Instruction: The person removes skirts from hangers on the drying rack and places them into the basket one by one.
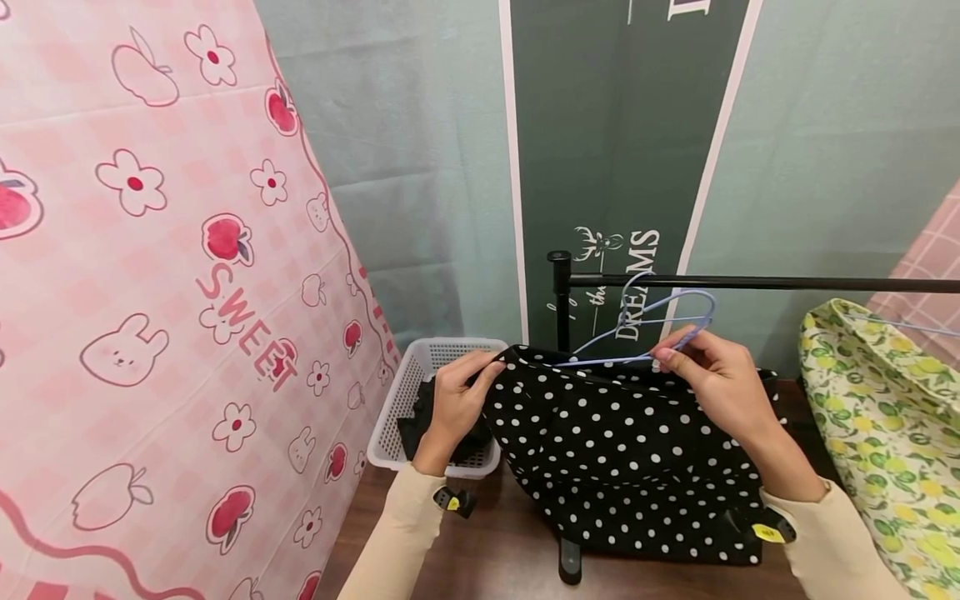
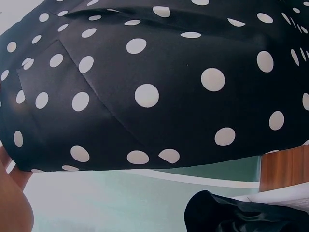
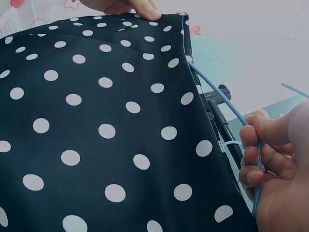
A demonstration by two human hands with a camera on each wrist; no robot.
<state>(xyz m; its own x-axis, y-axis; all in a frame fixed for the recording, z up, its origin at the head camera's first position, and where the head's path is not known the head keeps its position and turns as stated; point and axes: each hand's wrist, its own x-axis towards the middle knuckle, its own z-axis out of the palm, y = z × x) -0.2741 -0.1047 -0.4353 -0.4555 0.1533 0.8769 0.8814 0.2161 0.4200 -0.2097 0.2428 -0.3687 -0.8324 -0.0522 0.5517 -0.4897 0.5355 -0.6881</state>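
A black polka-dot garment (image 1: 622,433) with white spots hangs between the two hands and fills most of the left wrist view. At its upper left corner, my left hand (image 1: 459,400) pinches the edge between thumb and fingers. My right hand (image 1: 723,375) grips a blue hanger (image 3: 222,95), with the fingers curled round its thin frame near one end. The other end of the hanger goes in at the garment's top opening, where the cloth hides it. In the right wrist view, the left hand (image 3: 125,5) holds the far top corner.
A black clothes rack rail (image 1: 787,283) runs behind the hands, its foot (image 1: 570,562) on the brown floor. Left of the garment stands a white basket (image 1: 390,417) with dark cloth (image 1: 416,417) inside. A lemon-print garment (image 1: 877,433) hangs at the right.
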